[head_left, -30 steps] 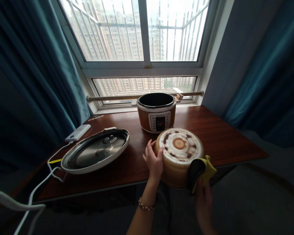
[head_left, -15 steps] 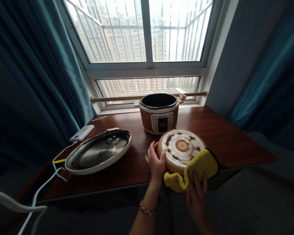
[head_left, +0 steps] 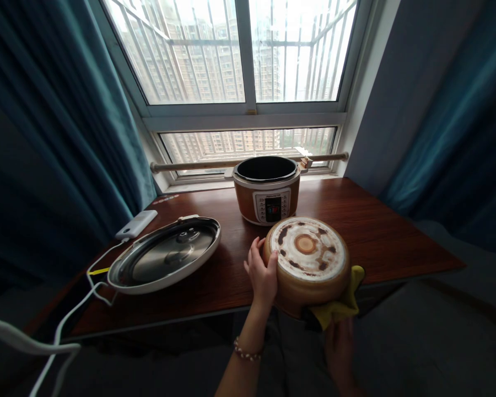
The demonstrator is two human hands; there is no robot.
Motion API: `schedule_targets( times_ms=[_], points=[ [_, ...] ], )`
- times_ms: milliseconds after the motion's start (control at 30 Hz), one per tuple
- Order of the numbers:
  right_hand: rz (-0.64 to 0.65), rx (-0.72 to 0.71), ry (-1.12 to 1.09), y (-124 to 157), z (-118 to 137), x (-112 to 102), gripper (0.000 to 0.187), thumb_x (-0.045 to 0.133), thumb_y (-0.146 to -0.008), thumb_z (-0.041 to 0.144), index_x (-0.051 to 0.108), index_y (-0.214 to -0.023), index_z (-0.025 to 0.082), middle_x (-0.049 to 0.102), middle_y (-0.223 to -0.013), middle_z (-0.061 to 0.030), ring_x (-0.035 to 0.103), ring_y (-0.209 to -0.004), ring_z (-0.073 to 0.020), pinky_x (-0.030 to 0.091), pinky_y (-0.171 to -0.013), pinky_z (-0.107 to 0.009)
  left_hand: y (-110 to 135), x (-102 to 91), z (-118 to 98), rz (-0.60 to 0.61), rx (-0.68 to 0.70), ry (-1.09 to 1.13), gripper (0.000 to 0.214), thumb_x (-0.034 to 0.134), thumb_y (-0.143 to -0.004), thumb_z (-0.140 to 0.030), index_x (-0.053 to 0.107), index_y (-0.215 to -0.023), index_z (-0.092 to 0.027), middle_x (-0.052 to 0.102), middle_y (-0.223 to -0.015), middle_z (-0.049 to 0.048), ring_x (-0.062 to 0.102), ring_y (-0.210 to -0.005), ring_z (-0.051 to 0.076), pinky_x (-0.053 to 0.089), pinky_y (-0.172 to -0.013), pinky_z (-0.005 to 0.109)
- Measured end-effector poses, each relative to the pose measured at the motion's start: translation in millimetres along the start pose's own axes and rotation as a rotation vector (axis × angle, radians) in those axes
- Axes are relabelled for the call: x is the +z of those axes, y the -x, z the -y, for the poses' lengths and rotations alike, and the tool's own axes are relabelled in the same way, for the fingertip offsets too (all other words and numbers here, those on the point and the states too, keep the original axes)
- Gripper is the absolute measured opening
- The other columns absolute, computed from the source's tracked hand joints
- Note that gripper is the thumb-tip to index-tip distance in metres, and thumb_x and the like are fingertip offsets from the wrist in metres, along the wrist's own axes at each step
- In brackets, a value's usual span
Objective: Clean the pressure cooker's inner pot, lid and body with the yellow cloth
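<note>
A golden-brown inner pot point(head_left: 309, 248) is tipped upside down near the table's front edge, its stained whitish base facing up. My left hand point(head_left: 263, 274) grips the pot's left side, fingers wrapped over the wall and thumb toward the base. Low on the pot's right side, my right hand point(head_left: 339, 336) holds a yellow cloth point(head_left: 342, 309) against the wall near the rim; its fingers are partly hidden by the cloth and in shadow. Behind the pot stands the brown electric cooker point(head_left: 267, 190), lidless, with a dark interior and a front control panel.
On the left of the wooden table point(head_left: 380, 231) rests a large cooker lid point(head_left: 165, 255), shiny inside up. A white power strip point(head_left: 137, 224) lies behind it, with white cables point(head_left: 66, 320) trailing over the left edge. Window and blue curtains point(head_left: 119, 110) border the table.
My right hand has moved the yellow cloth from over the base's right edge down to the pot's lower side. My left hand keeps its grip on the pot.
</note>
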State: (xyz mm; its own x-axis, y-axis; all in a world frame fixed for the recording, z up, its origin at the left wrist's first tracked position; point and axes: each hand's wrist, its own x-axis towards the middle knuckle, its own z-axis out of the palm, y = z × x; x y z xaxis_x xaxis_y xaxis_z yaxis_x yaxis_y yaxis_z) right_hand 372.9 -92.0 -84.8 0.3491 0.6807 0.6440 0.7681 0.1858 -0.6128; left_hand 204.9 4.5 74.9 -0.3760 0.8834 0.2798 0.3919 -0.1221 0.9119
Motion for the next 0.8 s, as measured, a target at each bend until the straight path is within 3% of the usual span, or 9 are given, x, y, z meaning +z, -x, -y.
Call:
schedule_targets(
  times_ms=[167, 267, 400, 467, 533, 667, 733, 800],
  points=[
    [0.128, -0.015, 0.004, -1.9, -37.8, -19.7, 0.035, 0.037, -0.089, 0.042, 0.057, -0.098, 0.014, 0.057, -0.108, -0.0144, 0.053, -0.104, -0.0264, 0.044, -0.082, -0.039, 1.9, -1.1, 0.1, 0.015, -0.007, -0.015, 0.047, 0.047, -0.083, -0.034, 0.037, -0.127, -0.022, 0.052, -0.126, 0.0071, 0.04, -0.122, 0.024, 0.02, -0.105, 0.045],
    [0.122, 0.201, -0.045, -12.2, -52.6, -34.3, 0.049, 0.041, -0.084, 0.053, 0.055, -0.107, 0.012, 0.058, -0.109, -0.014, 0.056, -0.099, -0.0279, 0.044, -0.082, -0.04, 3.9, -1.7, 2.2, 0.017, 0.014, -0.017, 0.048, 0.046, -0.084, -0.036, 0.035, -0.128, -0.023, 0.051, -0.127, 0.0072, 0.039, -0.123, 0.024, 0.019, -0.106, 0.046],
    [0.059, 0.563, -0.125, -34.5, -39.0, -59.2, 0.053, 0.045, -0.08, 0.057, 0.057, -0.103, 0.011, 0.062, -0.091, -0.0095, 0.059, -0.083, -0.0267, 0.046, -0.068, -0.035, 1.7, -1.9, 8.4, 0.053, 0.005, 0.025, 0.053, 0.046, -0.083, -0.045, 0.035, -0.13, -0.024, 0.049, -0.128, 0.0077, 0.037, -0.124, 0.025, 0.018, -0.106, 0.046],
    [0.011, 0.592, -0.134, -45.3, -20.5, -70.5, 0.047, 0.044, -0.082, 0.054, 0.057, -0.098, 0.011, 0.06, -0.083, -0.0075, 0.058, -0.078, -0.0251, 0.045, -0.065, -0.034, -1.2, -2.6, 12.4, 0.079, -0.031, 0.116, 0.058, 0.047, -0.081, -0.051, 0.036, -0.13, -0.022, 0.047, -0.131, 0.0092, 0.035, -0.126, 0.025, 0.019, -0.107, 0.044],
    [-0.034, 0.46, -0.121, -52.9, 0.0, -76.3, 0.038, 0.045, -0.084, 0.047, 0.057, -0.094, 0.012, 0.059, -0.083, -0.0071, 0.057, -0.077, -0.0232, 0.045, -0.065, -0.034, -1.5, -5.5, 16.6, 0.078, -0.098, 0.262, 0.06, 0.044, -0.081, -0.055, 0.038, -0.129, -0.02, 0.042, -0.134, 0.0109, 0.033, -0.128, 0.025, 0.022, -0.106, 0.04],
    [0.021, -0.131, -0.158, -51.9, 35.2, -66.7, 0.019, 0.051, -0.084, 0.026, 0.058, -0.098, 0.017, 0.055, -0.106, -0.0103, 0.054, -0.096, -0.0238, 0.045, -0.078, -0.037, 22.8, -19.5, 30.2, -0.085, -0.23, 0.474, 0.049, 0.044, -0.081, -0.054, 0.051, -0.114, -0.018, 0.052, -0.121, 0.01, 0.046, -0.116, 0.023, 0.035, -0.096, 0.034],
    [0.095, -0.359, -0.145, -44.8, 48.9, -55.3, 0.026, 0.05, -0.083, 0.017, 0.058, -0.107, 0.02, 0.054, -0.112, -0.0094, 0.051, -0.104, -0.0233, 0.043, -0.085, -0.038, 49.7, -26.6, 42.6, -0.164, -0.29, 0.519, 0.037, 0.051, -0.079, -0.048, 0.057, -0.099, -0.018, 0.06, -0.102, 0.0066, 0.055, -0.098, 0.02, 0.041, -0.086, 0.03],
    [0.18, -0.509, -0.079, -38.3, 61.5, -44.2, 0.034, 0.045, -0.083, 0.012, 0.057, -0.114, 0.023, 0.056, -0.111, -0.0073, 0.05, -0.105, -0.0211, 0.041, -0.088, -0.037, 80.4, -29.8, 57.4, -0.145, -0.435, 0.581, 0.031, 0.057, -0.074, -0.045, 0.06, -0.09, -0.018, 0.062, -0.087, 0.0038, 0.057, -0.082, 0.017, 0.044, -0.074, 0.027]
  ],
)
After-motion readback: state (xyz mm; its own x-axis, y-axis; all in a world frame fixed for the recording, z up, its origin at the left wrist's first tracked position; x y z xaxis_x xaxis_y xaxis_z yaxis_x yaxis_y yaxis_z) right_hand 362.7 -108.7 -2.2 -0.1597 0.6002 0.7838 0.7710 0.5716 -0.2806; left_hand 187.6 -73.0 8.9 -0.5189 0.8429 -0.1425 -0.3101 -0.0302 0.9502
